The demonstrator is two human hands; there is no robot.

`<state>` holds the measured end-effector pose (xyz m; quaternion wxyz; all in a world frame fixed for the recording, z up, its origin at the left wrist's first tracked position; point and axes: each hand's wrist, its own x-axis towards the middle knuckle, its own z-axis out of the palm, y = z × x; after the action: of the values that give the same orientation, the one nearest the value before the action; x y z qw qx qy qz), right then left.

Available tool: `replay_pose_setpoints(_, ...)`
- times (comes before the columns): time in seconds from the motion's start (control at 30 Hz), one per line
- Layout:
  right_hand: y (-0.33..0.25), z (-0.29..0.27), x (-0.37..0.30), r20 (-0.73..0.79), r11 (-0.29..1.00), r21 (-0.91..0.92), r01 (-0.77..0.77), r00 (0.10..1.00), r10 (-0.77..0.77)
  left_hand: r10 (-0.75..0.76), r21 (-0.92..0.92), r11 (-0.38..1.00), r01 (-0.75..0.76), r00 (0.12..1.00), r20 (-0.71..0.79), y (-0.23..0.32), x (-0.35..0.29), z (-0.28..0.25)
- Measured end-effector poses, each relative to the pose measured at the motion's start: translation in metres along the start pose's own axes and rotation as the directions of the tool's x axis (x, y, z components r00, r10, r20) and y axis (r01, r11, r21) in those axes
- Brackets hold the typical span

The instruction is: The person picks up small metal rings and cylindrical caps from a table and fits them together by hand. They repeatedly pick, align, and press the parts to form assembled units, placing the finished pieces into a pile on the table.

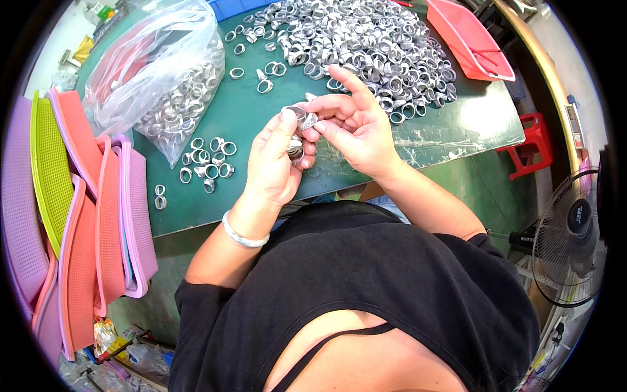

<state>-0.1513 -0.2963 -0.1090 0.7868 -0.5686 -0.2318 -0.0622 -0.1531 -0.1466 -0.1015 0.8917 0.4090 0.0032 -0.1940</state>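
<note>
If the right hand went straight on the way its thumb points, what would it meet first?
The right hand would first press on the silver-coloured ring at its thumb tip. Just past that, the left hand seems next in line, though the depth between them is unclear from this view.

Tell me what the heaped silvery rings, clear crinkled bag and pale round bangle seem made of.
The silvery rings look metal, with a satin grey sheen. The clear crinkled bag is probably glossy plastic film: rings show through. The pale round bangle looks smooth and milky, so perhaps stone, glass or plastic.
</note>
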Motion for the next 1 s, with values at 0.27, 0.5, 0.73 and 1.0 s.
replay_pose_setpoints(0.27,-0.008,0.0,-0.001,-0.057,0.993,-0.059,-0.098,0.994,0.095,0.165,0.217,0.966,-0.144,0.983,-0.081,0.006,0.002,-0.01)
replay_pose_setpoints(0.5,-0.012,-0.003,0.002,-0.093,0.907,0.22,-0.359,0.918,0.386,0.436,0.731,0.498,-0.467,0.863,0.255,-0.004,0.004,-0.017)
replay_pose_setpoints(0.73,-0.008,-0.013,0.002,-0.056,0.821,0.324,-0.47,0.857,0.512,0.395,0.769,0.444,-0.461,0.87,0.294,-0.003,0.004,-0.017)
replay_pose_setpoints(1.0,-0.005,-0.016,0.003,0.002,0.721,0.465,-0.514,0.815,0.579,0.4,0.804,0.369,-0.466,0.861,0.316,0.0,0.003,-0.016)
